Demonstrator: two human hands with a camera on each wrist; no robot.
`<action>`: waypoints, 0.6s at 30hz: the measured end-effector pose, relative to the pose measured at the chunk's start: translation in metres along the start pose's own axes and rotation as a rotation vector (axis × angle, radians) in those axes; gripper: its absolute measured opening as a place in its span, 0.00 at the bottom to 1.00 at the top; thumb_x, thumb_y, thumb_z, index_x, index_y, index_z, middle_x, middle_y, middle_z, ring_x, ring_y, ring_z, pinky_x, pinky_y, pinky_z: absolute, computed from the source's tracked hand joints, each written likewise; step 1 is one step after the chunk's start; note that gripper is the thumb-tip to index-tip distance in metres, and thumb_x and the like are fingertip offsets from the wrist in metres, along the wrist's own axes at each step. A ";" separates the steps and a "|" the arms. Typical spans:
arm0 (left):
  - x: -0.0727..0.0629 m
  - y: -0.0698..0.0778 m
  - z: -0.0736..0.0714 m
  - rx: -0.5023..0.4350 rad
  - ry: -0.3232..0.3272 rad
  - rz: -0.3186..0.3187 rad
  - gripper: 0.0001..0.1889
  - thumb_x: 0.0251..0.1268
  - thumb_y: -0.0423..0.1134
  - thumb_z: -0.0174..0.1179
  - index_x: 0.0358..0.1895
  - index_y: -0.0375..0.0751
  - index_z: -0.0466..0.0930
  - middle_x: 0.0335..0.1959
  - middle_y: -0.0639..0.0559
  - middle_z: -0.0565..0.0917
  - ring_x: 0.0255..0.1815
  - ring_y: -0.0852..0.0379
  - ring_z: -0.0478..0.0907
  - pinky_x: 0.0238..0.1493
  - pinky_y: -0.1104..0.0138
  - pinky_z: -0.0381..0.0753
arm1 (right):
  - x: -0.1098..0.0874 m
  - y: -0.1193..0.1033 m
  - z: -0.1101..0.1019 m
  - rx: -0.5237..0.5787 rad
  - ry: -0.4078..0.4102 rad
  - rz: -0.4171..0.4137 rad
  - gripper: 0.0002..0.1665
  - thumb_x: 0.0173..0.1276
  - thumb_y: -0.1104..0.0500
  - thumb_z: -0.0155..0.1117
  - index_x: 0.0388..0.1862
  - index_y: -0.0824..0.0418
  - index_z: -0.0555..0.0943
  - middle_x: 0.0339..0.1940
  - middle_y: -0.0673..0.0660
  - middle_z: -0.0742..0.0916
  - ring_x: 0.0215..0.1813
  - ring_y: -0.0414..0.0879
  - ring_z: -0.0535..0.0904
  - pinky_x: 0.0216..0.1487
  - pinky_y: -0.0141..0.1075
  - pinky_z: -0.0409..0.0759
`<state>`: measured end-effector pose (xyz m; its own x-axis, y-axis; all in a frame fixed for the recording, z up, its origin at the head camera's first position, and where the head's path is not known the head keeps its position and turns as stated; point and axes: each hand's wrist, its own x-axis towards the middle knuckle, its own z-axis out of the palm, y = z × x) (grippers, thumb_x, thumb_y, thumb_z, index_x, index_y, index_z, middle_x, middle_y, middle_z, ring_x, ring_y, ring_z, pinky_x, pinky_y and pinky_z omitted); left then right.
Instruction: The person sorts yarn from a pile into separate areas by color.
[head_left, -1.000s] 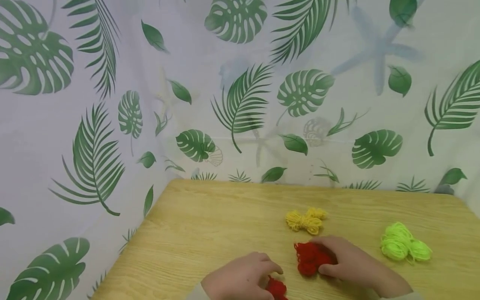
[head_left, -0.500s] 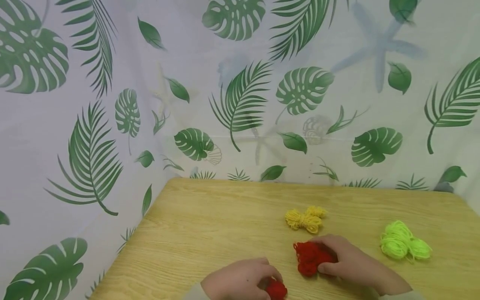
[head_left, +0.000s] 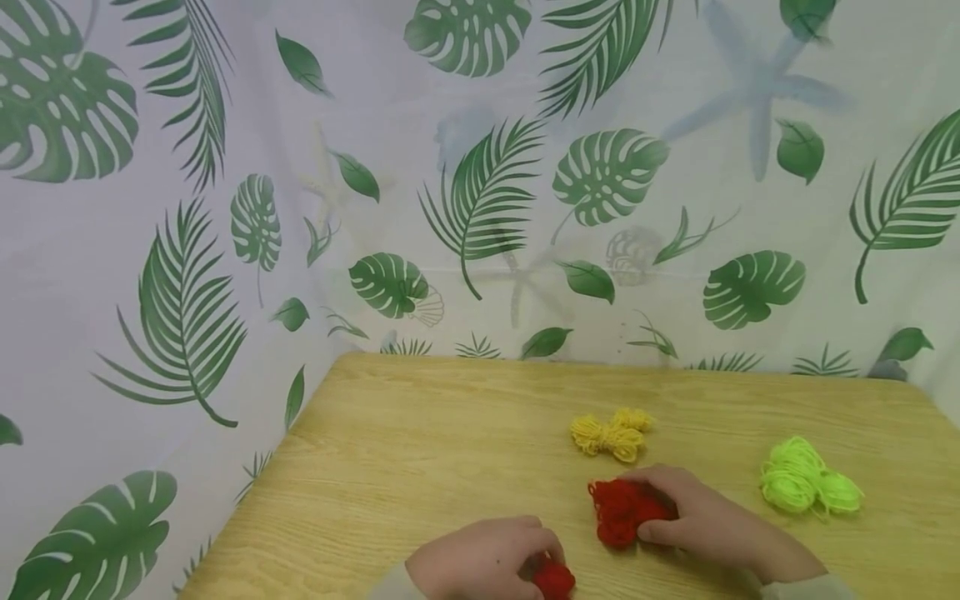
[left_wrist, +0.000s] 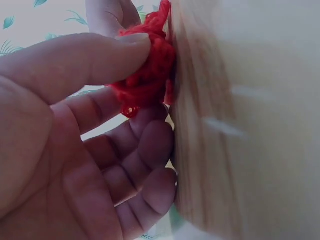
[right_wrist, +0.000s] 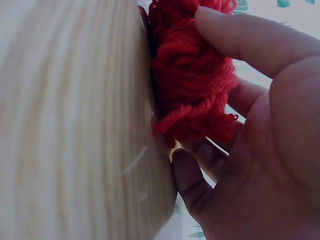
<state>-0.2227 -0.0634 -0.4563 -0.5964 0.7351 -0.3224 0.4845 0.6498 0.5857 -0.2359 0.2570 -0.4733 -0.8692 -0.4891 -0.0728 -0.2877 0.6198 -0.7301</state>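
Observation:
My left hand (head_left: 483, 557) pinches a small bundle of red yarn (head_left: 553, 578) near the front of the table. In the left wrist view its thumb presses on the small red bundle (left_wrist: 150, 65) from one side, with fingers curled on the other. Farther right, my right hand (head_left: 697, 517) grips a larger red yarn bundle (head_left: 624, 515) between thumb and fingers. The right wrist view shows that larger bundle (right_wrist: 192, 75) lying against the wooden surface. A gap of bare table separates the two red bundles. Part of the small bundle is hidden by the left hand.
A yellow yarn bundle (head_left: 611, 435) lies behind the larger red one. To the right of the right hand sits a neon green yarn bundle (head_left: 806, 479). Leaf-patterned white sheeting (head_left: 510, 325) stands along the back and left edges of the wooden table (head_left: 420, 442).
The left hand's fingers have closed in around the small red bundle, which shows less than before. The right hand stays in place on the larger one. The head view has shifted slightly.

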 end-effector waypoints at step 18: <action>-0.015 -0.031 -0.029 -0.082 0.273 -0.128 0.13 0.61 0.39 0.68 0.44 0.61 0.78 0.36 0.66 0.79 0.35 0.61 0.76 0.40 0.64 0.77 | -0.001 0.001 -0.001 0.035 -0.028 0.010 0.35 0.69 0.46 0.70 0.71 0.51 0.72 0.63 0.58 0.77 0.61 0.55 0.71 0.56 0.55 0.73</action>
<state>-0.2472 -0.1005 -0.4481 -0.8044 0.5622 -0.1919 0.3480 0.7077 0.6149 -0.2361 0.2586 -0.4728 -0.8602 -0.5003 -0.0991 -0.2641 0.6031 -0.7527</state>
